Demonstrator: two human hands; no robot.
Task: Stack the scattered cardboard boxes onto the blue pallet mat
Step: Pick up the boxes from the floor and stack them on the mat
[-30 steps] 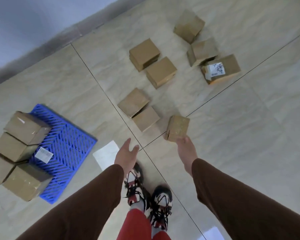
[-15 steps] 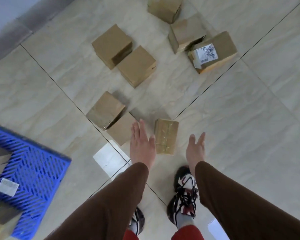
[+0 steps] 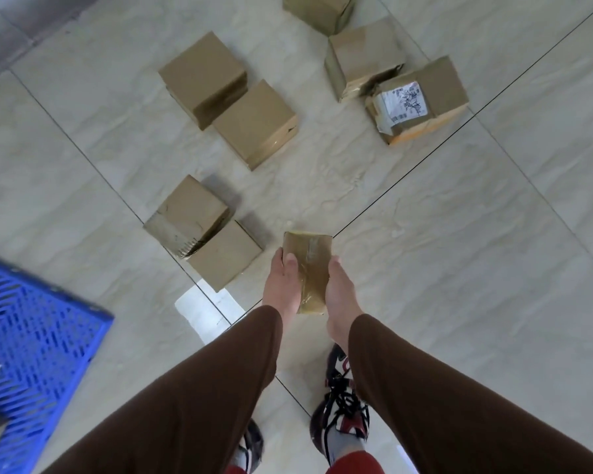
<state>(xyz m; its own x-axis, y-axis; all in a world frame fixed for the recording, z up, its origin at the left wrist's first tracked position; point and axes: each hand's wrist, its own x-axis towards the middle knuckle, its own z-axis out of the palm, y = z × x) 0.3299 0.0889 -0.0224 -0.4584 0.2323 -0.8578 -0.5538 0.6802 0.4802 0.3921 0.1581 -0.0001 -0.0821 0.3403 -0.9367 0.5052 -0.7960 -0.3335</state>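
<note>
Left hand (image 3: 283, 285), right hand (image 3: 339, 289) forward, thumbs up, fingers seemingly curled.

I see both hands clasping a small taped cardboard box (image 3: 308, 265) from either side, left hand (image 3: 283, 285) with its thumb over the top face, right hand (image 3: 339, 295) on the opposite edge. Seven more boxes lie on the tiled floor (image 3: 459, 251) beyond; the labelled box (image 3: 421, 100) sits far right. The blue pallet mat (image 3: 38, 343) lies at my left edge.
</note>
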